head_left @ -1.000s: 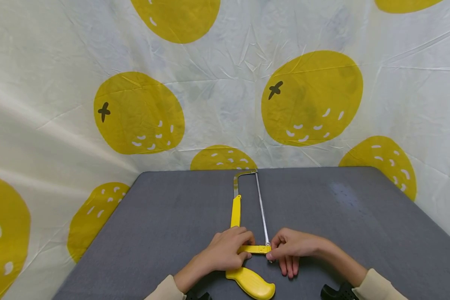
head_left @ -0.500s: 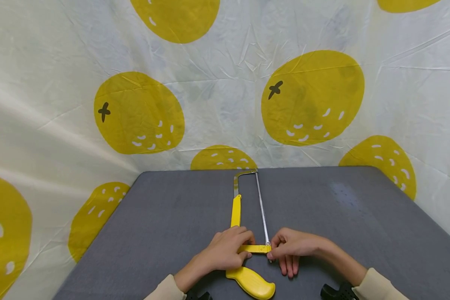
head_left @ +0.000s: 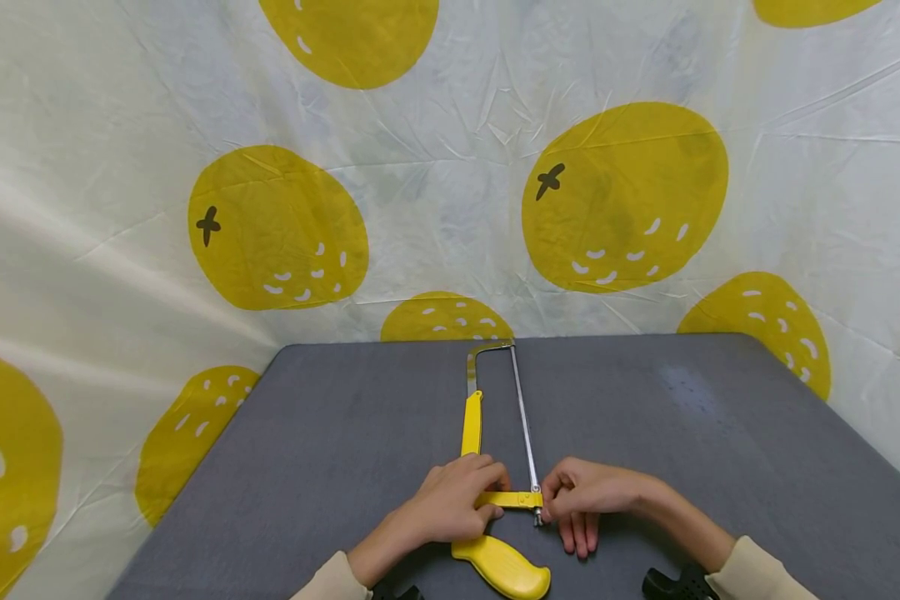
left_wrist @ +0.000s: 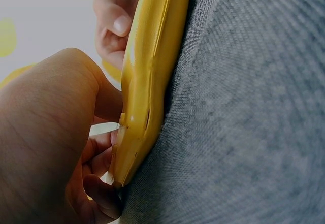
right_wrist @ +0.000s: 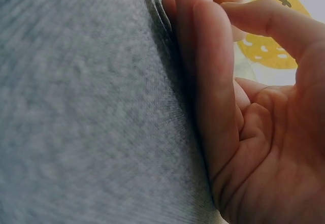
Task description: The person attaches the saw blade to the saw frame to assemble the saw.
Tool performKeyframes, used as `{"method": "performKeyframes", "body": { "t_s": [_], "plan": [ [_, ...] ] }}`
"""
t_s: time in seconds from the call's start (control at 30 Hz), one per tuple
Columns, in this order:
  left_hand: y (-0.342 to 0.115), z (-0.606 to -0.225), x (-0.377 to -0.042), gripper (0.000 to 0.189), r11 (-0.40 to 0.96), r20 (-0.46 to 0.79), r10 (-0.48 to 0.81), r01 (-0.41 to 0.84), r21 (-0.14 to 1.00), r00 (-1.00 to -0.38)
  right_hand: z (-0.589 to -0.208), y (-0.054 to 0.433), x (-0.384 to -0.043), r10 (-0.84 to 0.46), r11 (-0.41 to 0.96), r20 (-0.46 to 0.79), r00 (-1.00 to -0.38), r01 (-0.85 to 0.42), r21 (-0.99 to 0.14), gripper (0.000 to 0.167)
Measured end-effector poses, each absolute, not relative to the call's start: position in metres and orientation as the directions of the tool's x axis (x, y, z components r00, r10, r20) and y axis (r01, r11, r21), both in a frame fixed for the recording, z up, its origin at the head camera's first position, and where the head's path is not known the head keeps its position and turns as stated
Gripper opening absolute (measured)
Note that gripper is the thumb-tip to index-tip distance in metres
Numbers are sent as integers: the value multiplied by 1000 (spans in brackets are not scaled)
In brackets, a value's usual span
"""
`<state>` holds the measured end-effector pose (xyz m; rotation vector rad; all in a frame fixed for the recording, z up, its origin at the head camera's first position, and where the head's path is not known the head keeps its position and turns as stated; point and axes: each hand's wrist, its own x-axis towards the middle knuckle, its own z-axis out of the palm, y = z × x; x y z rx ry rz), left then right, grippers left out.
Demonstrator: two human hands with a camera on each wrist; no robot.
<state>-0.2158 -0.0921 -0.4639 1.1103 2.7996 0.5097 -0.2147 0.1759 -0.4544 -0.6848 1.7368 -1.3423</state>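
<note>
A pale cloth [head_left: 435, 225] printed with big yellow fruit hangs behind, and a grey-covered table [head_left: 330, 442] stretches out in front. From the left, here's the left hand [head_left: 453, 500] — thumb on one side, fingers on the other, gripping the yellow hacksaw [head_left: 472, 425] by its near crossbar [head_left: 513, 500], apparently to steady the frame. The saw lies flat, its handle [head_left: 506, 568] toward the person just below that grip, its spine and silver blade [head_left: 524, 412] running away up the table, beyond the fingers. Over to the right, the metal tension screw [head_left: 537, 517] pokes out past the crossbar, and right beside it sits the right hand [head_left: 592, 492] — thumb and forefinger bent close together, the other fingers resting low, perhaps for support. Whether that hand actually pinches the screw, one cannot tell.
</note>
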Motion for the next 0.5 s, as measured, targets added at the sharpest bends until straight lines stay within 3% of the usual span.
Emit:
{"method": "performKeyframes", "body": {
  "t_s": [0.5],
  "plan": [
    [-92, -465, -215, 15, 677, 58, 681, 658, 330, -730, -458, 179, -216, -825, 277, -252, -505, 28, -961, 27]
  ]
}}
